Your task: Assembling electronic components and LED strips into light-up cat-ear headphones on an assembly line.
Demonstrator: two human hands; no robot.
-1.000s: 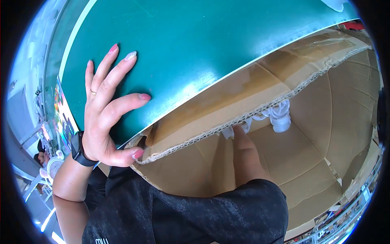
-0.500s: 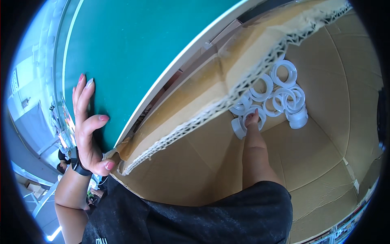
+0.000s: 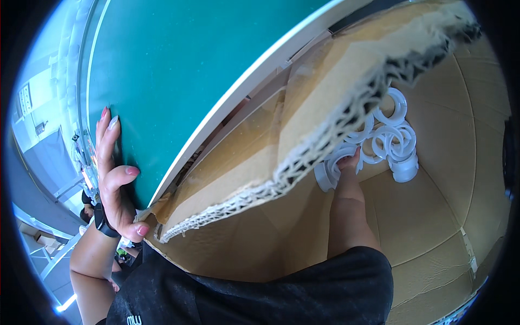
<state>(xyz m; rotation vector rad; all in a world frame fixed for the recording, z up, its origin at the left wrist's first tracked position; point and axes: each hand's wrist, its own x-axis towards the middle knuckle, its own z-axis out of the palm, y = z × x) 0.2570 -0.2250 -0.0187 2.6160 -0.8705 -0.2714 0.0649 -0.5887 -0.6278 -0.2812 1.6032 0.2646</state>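
Note:
Deep in a large cardboard box (image 3: 433,216), my right hand (image 3: 349,161) reaches down to a pile of white plastic rings (image 3: 404,172). Its fingers are curled at the rim of one white ring (image 3: 334,158) at the pile's near left side, and the grip is partly hidden. Several rings overlap one another, some flat and some tilted. My left hand (image 3: 116,173) rests with fingers spread at the edge of a green tabletop (image 3: 179,70), its thumb side near the box's corner. It holds nothing.
The box's torn corrugated edge (image 3: 281,179) crosses the view between the table and the rings, hiding part of the pile. A white strip (image 3: 216,116) borders the tabletop. A person (image 3: 85,208) is in the background at far left.
My right hand has shifted slightly at the ring, its fingers now turned to the ring's right side. The view has moved a little, and the box edge covers more of the pile. My left hand stays put.

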